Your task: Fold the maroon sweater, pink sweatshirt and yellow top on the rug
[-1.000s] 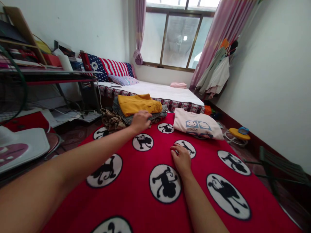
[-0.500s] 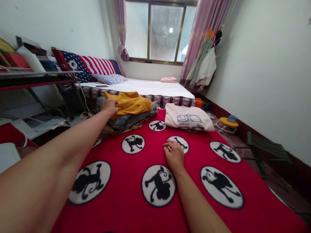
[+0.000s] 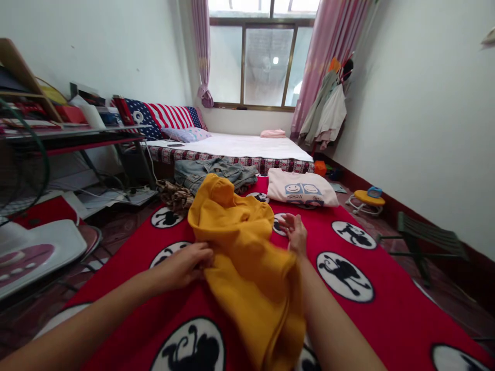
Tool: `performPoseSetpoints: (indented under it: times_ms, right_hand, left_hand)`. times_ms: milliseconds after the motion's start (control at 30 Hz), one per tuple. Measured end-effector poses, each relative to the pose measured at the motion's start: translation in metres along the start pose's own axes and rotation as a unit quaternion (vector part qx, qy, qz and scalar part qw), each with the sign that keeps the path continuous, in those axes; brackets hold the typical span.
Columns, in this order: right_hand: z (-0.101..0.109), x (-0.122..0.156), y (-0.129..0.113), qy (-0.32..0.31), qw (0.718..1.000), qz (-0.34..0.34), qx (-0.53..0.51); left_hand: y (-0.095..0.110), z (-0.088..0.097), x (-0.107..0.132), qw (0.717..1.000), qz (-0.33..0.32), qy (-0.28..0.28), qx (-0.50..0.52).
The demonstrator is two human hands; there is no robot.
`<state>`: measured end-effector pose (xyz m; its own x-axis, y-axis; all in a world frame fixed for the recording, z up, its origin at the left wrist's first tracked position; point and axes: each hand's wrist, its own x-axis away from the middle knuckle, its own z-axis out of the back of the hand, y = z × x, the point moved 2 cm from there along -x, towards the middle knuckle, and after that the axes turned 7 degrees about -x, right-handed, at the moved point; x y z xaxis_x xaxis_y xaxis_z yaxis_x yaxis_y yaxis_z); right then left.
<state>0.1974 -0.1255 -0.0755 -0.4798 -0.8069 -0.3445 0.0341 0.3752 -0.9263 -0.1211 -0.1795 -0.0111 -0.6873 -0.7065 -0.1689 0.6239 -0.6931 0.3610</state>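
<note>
A yellow garment (image 3: 240, 232) with a hood-like bunched end lies loosely across the red blanket (image 3: 131, 273), its near end blurred by motion. My left hand (image 3: 193, 263) grips its left edge, fingers closed on the cloth. Just right of the garment, my right hand (image 3: 294, 232) is held up with its fingers apart and nothing in it. Beyond the yellow garment rests a rumpled denim garment (image 3: 216, 172), with a brown patterned cloth (image 3: 174, 196) at its left. A folded pale pink top (image 3: 301, 188) with smiley prints lies at the far right of the blanket.
A bed with a white sheet (image 3: 247, 146) stands under the window. At left is a cluttered desk (image 3: 77, 135) and a white plastic seat (image 3: 38, 252). On the right floor are a yellow stool (image 3: 365, 197) and a dark folding stool (image 3: 429, 234).
The yellow garment has come off the clothes pile toward me, pulled by my left hand, and is spread out. My right hand has lifted a little and moved right. The view has shifted slightly left.
</note>
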Motion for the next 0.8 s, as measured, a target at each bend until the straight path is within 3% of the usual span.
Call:
performPoseSetpoints:
  times_ms: [67, 133, 267, 333, 367, 433, 533, 600, 667, 733, 800]
  right_hand:
    - [-0.004, 0.005, -0.004, -0.032, 0.998, -0.042, -0.032]
    - [-0.012, 0.010, -0.006, -0.088, 0.994, -0.063, -0.035]
    - [-0.021, 0.016, -0.009, -0.147, 0.986, 0.030, 0.074]
    - [-0.021, 0.018, -0.012, -0.139, 0.980, 0.079, 0.115]
    - [-0.020, 0.020, -0.015, -0.137, 0.977, 0.099, 0.128]
    - [-0.021, 0.026, -0.025, -0.157, 0.969, 0.128, 0.141]
    - [-0.033, 0.046, -0.041, -0.288, 0.933, 0.145, 0.161]
    - [-0.047, 0.063, -0.046, -0.386, 0.888, 0.147, 0.203]
    - [-0.059, 0.076, -0.044, -0.422, 0.860, 0.143, 0.250]
    - [-0.064, 0.079, -0.040, -0.396, 0.872, 0.128, 0.257]
    - [-0.057, 0.071, -0.041, -0.331, 0.915, 0.102, 0.206]
  left_hand:
    - [-0.011, -0.009, 0.020, 0.998, 0.054, -0.022, -0.002]
    - [-0.019, -0.002, 0.023, 0.993, 0.112, 0.039, 0.028]
    - [-0.017, 0.017, 0.002, 0.964, 0.149, 0.217, 0.049]
    - [-0.010, 0.017, -0.011, 0.956, 0.132, 0.261, 0.032]
    - [-0.006, 0.015, -0.015, 0.957, 0.123, 0.261, 0.023]
    - [0.001, 0.006, -0.020, 0.973, 0.109, 0.205, 0.011]
    - [0.004, -0.006, -0.015, 0.992, 0.093, 0.088, 0.013]
    - [0.001, -0.009, -0.008, 0.995, 0.087, 0.056, 0.010]
    - [-0.005, -0.011, -0.001, 0.995, 0.091, 0.043, 0.006]
    - [-0.014, -0.011, 0.005, 0.995, 0.095, 0.024, 0.009]
    - [-0.021, -0.006, 0.010, 0.995, 0.093, 0.017, 0.015]
